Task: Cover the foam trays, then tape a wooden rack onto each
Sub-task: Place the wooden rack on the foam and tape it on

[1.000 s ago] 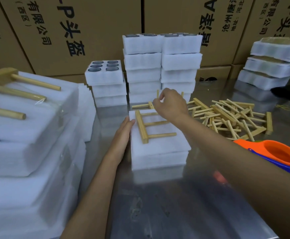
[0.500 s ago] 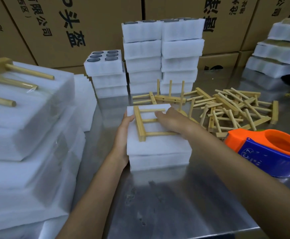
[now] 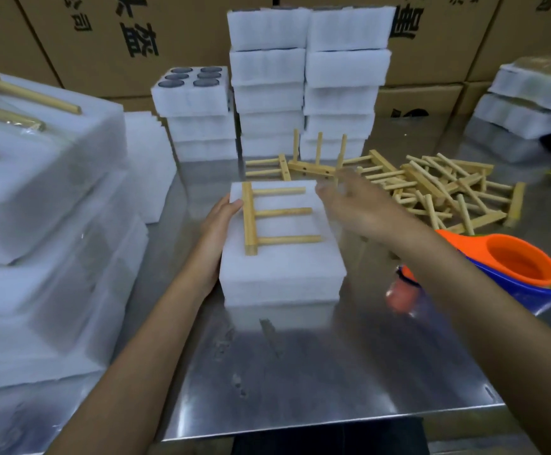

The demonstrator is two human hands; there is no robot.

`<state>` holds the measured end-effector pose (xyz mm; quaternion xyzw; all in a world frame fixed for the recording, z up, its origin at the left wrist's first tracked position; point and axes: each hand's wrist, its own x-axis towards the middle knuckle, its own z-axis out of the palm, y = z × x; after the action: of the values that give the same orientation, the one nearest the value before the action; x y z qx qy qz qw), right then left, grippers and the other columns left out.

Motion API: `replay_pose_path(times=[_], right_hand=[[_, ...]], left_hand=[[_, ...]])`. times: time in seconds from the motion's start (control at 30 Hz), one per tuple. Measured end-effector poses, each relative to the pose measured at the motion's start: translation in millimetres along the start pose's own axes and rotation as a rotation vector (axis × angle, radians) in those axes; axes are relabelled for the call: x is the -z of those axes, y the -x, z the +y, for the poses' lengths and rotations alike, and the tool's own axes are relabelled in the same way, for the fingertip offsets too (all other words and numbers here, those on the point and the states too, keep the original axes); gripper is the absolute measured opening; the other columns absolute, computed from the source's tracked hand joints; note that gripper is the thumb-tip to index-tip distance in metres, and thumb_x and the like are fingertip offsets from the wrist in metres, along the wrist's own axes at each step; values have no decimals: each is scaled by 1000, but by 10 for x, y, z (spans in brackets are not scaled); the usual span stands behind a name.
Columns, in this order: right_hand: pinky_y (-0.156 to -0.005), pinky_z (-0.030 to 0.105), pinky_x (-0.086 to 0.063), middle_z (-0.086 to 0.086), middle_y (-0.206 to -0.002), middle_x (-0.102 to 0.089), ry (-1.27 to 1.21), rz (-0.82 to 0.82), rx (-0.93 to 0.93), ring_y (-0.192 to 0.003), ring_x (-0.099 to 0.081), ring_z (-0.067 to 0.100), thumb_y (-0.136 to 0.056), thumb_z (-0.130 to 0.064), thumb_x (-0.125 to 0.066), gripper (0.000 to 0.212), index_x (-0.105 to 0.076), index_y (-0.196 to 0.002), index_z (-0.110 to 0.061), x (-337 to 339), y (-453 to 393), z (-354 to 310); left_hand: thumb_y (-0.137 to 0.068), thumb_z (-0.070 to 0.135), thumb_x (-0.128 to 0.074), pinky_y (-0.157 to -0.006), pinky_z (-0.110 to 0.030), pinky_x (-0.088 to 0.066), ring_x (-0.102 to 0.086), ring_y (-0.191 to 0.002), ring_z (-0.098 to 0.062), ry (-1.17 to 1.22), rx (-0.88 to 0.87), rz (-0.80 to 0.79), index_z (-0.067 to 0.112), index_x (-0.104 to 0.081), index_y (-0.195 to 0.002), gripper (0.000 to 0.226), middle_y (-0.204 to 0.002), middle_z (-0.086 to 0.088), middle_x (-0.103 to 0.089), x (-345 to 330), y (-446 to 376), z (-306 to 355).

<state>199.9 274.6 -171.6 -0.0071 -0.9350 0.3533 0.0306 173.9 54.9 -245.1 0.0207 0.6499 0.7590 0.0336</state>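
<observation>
Cardboard boxes [image 3: 182,37] behind steel table [image 3: 316,372]

left hand [image 3: 217,234]: flat, fingers straight, pointing forward | right hand [image 3: 354,205]: raised, blurred, fingers loosely spread, gripping nothing | both forearms extended forward

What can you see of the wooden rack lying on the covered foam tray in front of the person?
The wooden rack is pale, bamboo-like wood: one squared bar with three round dowels jutting from it. It lies flat on the far half of the white foam tray, bar at the left running front to back, dowels pointing right. No tape shows on it. The left hand rests on the tray's left side, fingertips at the bar. The right hand, blurred, hovers past the dowel tips without touching.
</observation>
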Motion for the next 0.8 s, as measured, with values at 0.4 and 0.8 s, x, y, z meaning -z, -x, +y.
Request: replay_pose_path(times=[0.4,0.8], right_hand=[[-58,39,-36,33,-69,-57,635,920,-281,-66,-59,46,-99,-48,-46,56,-52,-86,6,130,888,1032],[-52,27,-16,16,-46,-47,449,1108,76,-43,-45,32,-98,-27,-35,54,-52,-52,-6,380,874,757]], left_hand=[[-96,32,-55,-70,-28,-54,-73,-88,-12,8,-8,133,31,-76,-97,21,-96,5,-77,-23,-1,-14],[-87,29,-53,-84,-11,-48,-60,-115,3,-295,-396,-145,40,-61,-123,38,-122,17,-67,-502,526,828]])
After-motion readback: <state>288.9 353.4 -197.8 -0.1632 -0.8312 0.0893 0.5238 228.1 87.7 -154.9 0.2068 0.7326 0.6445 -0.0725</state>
